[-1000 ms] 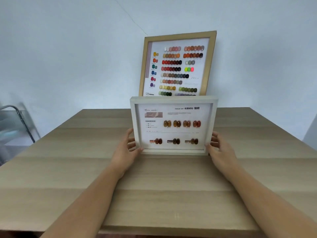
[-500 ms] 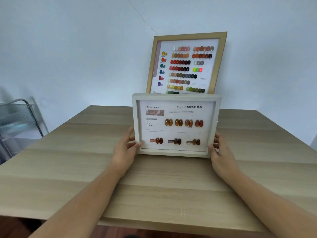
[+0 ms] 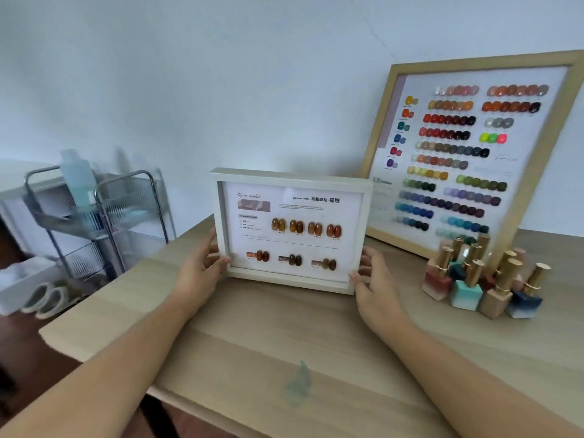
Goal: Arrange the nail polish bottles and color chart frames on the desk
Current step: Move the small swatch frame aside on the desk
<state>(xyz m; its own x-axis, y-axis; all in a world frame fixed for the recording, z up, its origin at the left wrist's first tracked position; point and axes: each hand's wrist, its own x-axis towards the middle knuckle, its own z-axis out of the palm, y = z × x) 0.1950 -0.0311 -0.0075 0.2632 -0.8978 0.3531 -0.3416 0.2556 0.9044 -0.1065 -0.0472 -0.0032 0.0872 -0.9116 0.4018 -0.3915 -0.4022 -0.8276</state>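
Both hands, left (image 3: pixel 197 273) and right (image 3: pixel 374 279), grip the small white frame (image 3: pixel 289 230) upright on the desk (image 3: pixel 252 336), bottles (image 3: pixel 480 279) just right.

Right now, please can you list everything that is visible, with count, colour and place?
small white-framed amber colour chart: one, white, upright on the desk, centre, held at both sides.
large gold-framed colour chart: one, gold wood, leaning on the wall, back right.
nail polish bottles with gold caps: a cluster, count unclear; pink, teal, beige, navy; right, before the large chart.
light wooden desk: one, beige.
metal trolley: one, grey, left of desk, blurred.
left hand: on the frame's left edge.
right hand: on its right edge.
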